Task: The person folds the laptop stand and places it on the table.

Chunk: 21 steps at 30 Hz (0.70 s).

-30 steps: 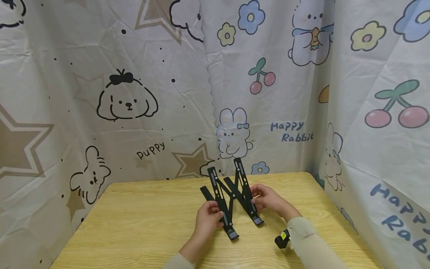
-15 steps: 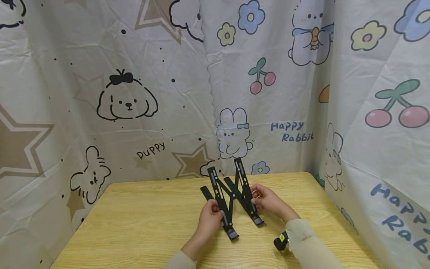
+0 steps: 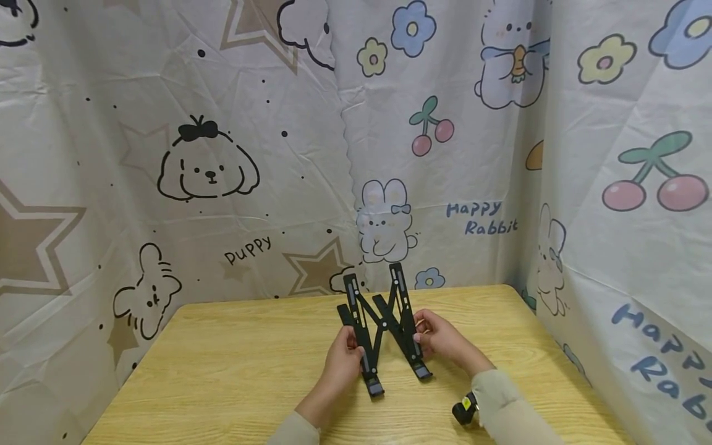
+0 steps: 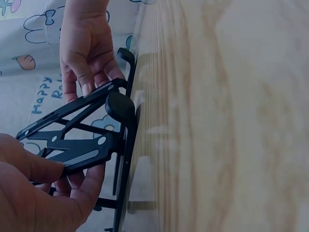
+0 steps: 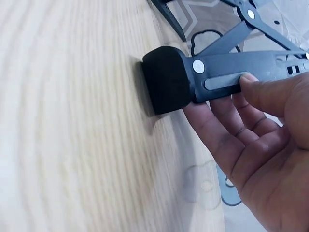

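A black folding laptop stand (image 3: 384, 324) stands raised on the table, its two slotted arms tilted up toward the back and joined by crossed struts. My left hand (image 3: 341, 360) grips the left arm near its front end, thumb on top and fingers underneath, as the left wrist view shows on the stand's strut (image 4: 77, 150). On the other side my right hand (image 3: 444, 337) pinches the right arm. In the right wrist view the thumb presses by a grey pad strip (image 5: 224, 81), with the fingers below. A black hooked front end (image 5: 166, 79) sits close to the table surface.
The wooden table (image 3: 233, 371) ends at a back edge just behind the stand. Printed curtains (image 3: 311, 154) hang behind it and on both sides. A small black device with a yellow mark (image 3: 464, 409) is at the right sleeve cuff.
Over the last half second the stand's front ends have swung slightly left, turning it to face more squarely. Both hands have moved with it and keep their hold.
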### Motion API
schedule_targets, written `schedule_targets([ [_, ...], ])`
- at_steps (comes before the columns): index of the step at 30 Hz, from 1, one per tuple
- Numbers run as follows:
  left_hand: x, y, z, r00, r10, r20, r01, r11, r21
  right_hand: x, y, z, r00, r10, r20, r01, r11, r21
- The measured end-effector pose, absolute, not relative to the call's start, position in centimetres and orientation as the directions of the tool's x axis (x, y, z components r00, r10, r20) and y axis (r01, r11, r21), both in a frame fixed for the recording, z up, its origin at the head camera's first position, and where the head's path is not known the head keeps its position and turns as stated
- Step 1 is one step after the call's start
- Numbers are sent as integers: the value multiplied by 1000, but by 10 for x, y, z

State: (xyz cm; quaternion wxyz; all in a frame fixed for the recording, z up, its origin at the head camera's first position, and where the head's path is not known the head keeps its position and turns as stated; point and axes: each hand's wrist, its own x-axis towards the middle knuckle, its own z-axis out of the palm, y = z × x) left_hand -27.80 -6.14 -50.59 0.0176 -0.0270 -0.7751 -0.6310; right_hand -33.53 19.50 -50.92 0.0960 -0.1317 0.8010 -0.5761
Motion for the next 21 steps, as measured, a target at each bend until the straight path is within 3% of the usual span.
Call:
schedule_targets([
  [14,-289,-78,-505,-996,72,49,68,283,957,-315,177,-512,-973,-232,-4,-54,244,-968],
  [21,-295,-88,-503,-991,129,35,68,261,963,-309,169,-511,-980,-199,-5,-40,223,-974],
])
